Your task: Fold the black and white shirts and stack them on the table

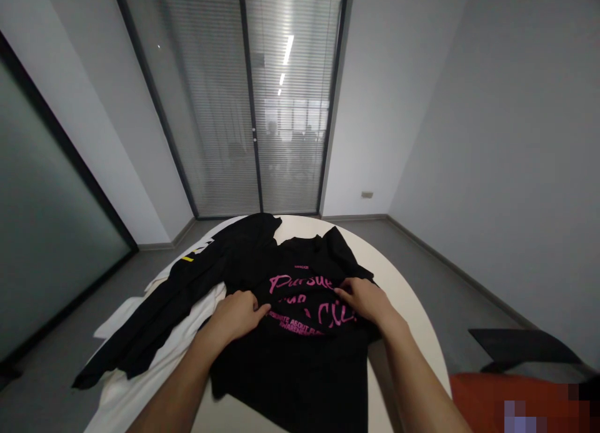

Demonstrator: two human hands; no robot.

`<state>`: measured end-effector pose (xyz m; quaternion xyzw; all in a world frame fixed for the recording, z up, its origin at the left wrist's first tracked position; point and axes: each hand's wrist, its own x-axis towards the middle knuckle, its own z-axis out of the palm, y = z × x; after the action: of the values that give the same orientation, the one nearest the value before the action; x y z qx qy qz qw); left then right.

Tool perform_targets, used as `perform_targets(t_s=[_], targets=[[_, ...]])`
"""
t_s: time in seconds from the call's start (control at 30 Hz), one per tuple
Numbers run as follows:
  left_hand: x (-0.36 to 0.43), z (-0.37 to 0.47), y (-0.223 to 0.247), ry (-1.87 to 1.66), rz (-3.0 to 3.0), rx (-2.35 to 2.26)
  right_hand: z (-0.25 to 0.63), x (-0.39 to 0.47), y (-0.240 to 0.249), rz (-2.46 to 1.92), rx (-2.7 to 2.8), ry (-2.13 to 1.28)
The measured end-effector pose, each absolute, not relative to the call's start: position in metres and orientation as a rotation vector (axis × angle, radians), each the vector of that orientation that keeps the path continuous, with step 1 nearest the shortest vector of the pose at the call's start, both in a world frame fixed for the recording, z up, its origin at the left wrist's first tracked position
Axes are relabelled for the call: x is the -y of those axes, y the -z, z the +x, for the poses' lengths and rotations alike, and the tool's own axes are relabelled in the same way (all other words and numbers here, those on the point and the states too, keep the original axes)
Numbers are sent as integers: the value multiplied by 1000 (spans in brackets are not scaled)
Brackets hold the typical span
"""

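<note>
A black T-shirt point(300, 370) with pink lettering lies on the round table, its collar toward the far side. The fabric is wrinkled across the print, which hides some letters. My left hand point(241, 314) is closed on the shirt's left side, fingers curled under and thumb pointing inward. On the other side my right hand point(365, 298) pinches the cloth beside the lettering, thumb and forefinger close together. Both hands rest at about chest height of the shirt. The fingertips are partly hidden in the fabric.
Left of the T-shirt, a black garment point(164, 302) with white and yellow marks lies over white cloth point(145, 389). The pale round table point(417, 314) curves around them. A red-orange chair point(487, 395) stands at lower right. Blinds-covered glass doors point(295, 158) are behind.
</note>
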<state>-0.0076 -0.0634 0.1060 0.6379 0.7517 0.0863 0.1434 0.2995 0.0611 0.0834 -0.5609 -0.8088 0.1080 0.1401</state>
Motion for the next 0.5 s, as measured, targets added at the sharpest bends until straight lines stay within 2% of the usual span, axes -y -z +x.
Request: perform_targets(t_s=[0.13,0.23,0.33,0.5], targets=[[66,-8,-120,-187,1743,-2058,288,-59,-93,-1519,2204,-64],[59,-8,-115,-414,1883,-2302,284,-65,-86,-1336,2192,109],[48,-15,-94,-580,2079,-2432,286,-72,-72,-1508,2176,142],[39,-35,-59,-417,1997,-2498,305,-82,-65,-1865,2020,-38]])
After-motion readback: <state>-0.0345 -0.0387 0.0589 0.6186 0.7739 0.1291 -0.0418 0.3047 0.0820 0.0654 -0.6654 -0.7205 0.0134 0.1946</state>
